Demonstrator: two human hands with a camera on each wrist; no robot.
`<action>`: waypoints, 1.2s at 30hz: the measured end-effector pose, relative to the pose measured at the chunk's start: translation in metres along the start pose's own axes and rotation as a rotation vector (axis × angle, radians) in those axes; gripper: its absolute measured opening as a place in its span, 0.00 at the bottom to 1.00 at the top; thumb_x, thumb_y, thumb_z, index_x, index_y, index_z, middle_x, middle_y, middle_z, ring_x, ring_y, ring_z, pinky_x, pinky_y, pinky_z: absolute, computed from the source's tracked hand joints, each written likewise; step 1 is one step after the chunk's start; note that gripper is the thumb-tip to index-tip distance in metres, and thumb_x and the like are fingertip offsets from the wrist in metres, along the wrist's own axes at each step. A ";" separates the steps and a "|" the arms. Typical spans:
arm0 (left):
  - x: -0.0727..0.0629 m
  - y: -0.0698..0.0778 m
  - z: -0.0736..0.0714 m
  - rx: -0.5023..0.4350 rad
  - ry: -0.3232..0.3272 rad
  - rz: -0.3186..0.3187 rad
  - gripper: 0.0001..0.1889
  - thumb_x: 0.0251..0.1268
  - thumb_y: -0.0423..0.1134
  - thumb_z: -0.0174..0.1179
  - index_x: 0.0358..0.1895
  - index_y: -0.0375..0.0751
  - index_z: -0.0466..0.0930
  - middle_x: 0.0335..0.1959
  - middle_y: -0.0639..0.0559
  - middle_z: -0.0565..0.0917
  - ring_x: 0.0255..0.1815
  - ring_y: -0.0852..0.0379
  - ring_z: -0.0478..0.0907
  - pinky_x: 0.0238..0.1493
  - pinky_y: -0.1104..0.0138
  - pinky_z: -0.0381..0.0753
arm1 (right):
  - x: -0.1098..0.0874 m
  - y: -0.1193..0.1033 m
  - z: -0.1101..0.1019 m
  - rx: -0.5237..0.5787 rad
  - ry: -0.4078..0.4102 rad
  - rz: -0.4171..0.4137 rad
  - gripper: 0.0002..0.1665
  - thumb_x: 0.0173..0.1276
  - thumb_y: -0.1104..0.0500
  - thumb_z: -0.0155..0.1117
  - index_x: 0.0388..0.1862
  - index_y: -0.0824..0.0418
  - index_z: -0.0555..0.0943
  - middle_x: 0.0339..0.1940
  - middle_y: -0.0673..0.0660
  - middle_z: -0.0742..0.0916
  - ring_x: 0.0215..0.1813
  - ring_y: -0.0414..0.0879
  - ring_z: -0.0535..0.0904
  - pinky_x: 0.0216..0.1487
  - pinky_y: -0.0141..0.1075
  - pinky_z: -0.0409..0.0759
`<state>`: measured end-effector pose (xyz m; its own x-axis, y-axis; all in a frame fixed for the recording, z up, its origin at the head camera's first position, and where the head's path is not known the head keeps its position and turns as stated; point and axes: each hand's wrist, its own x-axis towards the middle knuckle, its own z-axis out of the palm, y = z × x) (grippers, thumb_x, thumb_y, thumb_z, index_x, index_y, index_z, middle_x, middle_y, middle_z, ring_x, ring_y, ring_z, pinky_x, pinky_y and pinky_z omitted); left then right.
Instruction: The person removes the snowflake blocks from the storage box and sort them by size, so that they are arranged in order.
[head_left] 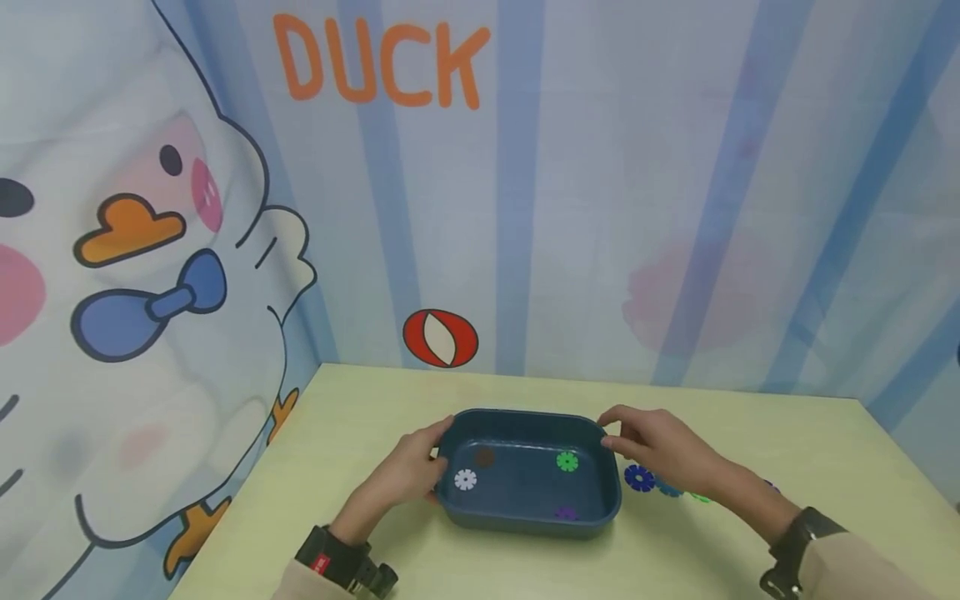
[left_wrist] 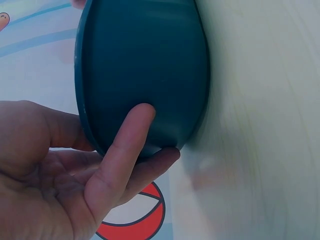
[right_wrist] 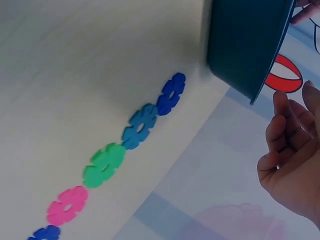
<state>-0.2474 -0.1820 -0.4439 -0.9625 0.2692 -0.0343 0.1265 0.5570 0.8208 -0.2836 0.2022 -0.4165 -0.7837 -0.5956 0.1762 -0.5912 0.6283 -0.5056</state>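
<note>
Head view alone shows discs inside the tray.

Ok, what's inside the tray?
A white disc, a brown disc, a green disc and a purple disc. The tray hides, behind its near wall, part of the purple disc and some floor.

Dark blue-green tray, upright on the table, white, brown, green and purple flower-shaped discs inside
</note>
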 end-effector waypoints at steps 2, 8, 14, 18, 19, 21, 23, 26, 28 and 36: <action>0.000 -0.001 -0.001 0.001 0.005 0.000 0.36 0.71 0.21 0.51 0.83 0.30 0.57 0.70 0.23 0.74 0.34 0.45 0.90 0.21 0.61 0.90 | 0.006 -0.005 0.001 -0.032 0.000 -0.010 0.19 0.80 0.51 0.63 0.63 0.58 0.82 0.26 0.40 0.81 0.25 0.33 0.72 0.28 0.31 0.75; -0.001 -0.002 -0.001 0.003 0.007 0.000 0.36 0.71 0.20 0.51 0.83 0.30 0.57 0.71 0.23 0.74 0.35 0.45 0.90 0.21 0.61 0.90 | 0.020 -0.008 0.014 -0.227 0.027 -0.091 0.17 0.74 0.55 0.70 0.58 0.59 0.85 0.30 0.43 0.85 0.29 0.35 0.78 0.32 0.33 0.81; -0.001 -0.003 -0.001 0.003 0.003 0.010 0.36 0.70 0.21 0.51 0.83 0.30 0.57 0.70 0.22 0.75 0.37 0.44 0.91 0.21 0.61 0.91 | 0.029 -0.011 0.033 -0.536 0.096 -0.246 0.16 0.64 0.58 0.80 0.48 0.59 0.87 0.39 0.52 0.91 0.40 0.50 0.85 0.42 0.46 0.87; -0.001 -0.003 -0.001 0.004 0.007 0.009 0.36 0.70 0.21 0.50 0.83 0.30 0.57 0.70 0.23 0.75 0.36 0.43 0.91 0.20 0.61 0.90 | 0.036 -0.017 0.043 -0.676 0.039 -0.299 0.13 0.62 0.56 0.81 0.43 0.57 0.86 0.35 0.52 0.89 0.37 0.49 0.80 0.36 0.41 0.80; -0.001 -0.003 -0.001 0.002 0.007 0.010 0.36 0.70 0.21 0.50 0.83 0.30 0.57 0.70 0.22 0.75 0.36 0.43 0.91 0.21 0.61 0.90 | 0.038 -0.019 0.045 -0.707 0.015 -0.313 0.13 0.62 0.55 0.81 0.42 0.57 0.86 0.34 0.51 0.88 0.36 0.48 0.78 0.35 0.40 0.77; 0.000 -0.003 -0.001 -0.002 0.002 0.012 0.37 0.70 0.21 0.50 0.83 0.30 0.57 0.70 0.22 0.75 0.38 0.42 0.91 0.21 0.61 0.91 | 0.040 -0.021 0.049 -0.760 -0.035 -0.334 0.13 0.62 0.54 0.81 0.40 0.55 0.86 0.31 0.49 0.86 0.35 0.47 0.76 0.33 0.37 0.74; 0.000 -0.004 0.000 -0.003 -0.003 0.016 0.37 0.70 0.21 0.50 0.83 0.30 0.57 0.70 0.22 0.74 0.39 0.42 0.91 0.21 0.61 0.91 | 0.042 -0.022 0.053 -0.798 -0.074 -0.345 0.13 0.62 0.53 0.81 0.39 0.55 0.86 0.30 0.49 0.85 0.34 0.47 0.75 0.33 0.36 0.73; 0.001 -0.005 0.001 0.002 -0.007 0.014 0.37 0.71 0.21 0.50 0.83 0.31 0.56 0.71 0.22 0.74 0.40 0.42 0.91 0.21 0.61 0.91 | 0.046 -0.023 0.059 -0.821 -0.089 -0.348 0.12 0.60 0.55 0.81 0.39 0.55 0.86 0.30 0.49 0.85 0.35 0.48 0.77 0.35 0.37 0.77; 0.001 -0.006 0.001 0.003 -0.006 0.013 0.37 0.71 0.21 0.50 0.83 0.31 0.57 0.71 0.22 0.74 0.39 0.42 0.91 0.21 0.61 0.91 | 0.049 -0.022 0.064 -0.838 -0.097 -0.339 0.11 0.61 0.58 0.80 0.40 0.55 0.87 0.32 0.51 0.87 0.37 0.49 0.80 0.37 0.38 0.80; 0.001 -0.006 -0.001 -0.014 -0.012 0.019 0.36 0.71 0.21 0.50 0.83 0.30 0.56 0.71 0.22 0.74 0.41 0.41 0.91 0.22 0.60 0.92 | 0.053 -0.028 0.075 -0.960 -0.165 -0.256 0.11 0.66 0.61 0.76 0.47 0.55 0.88 0.37 0.54 0.88 0.42 0.50 0.84 0.40 0.40 0.80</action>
<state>-0.2493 -0.1856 -0.4479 -0.9570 0.2890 -0.0254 0.1412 0.5406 0.8293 -0.2943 0.1156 -0.4569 -0.6186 -0.7852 0.0280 -0.6982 0.5658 0.4386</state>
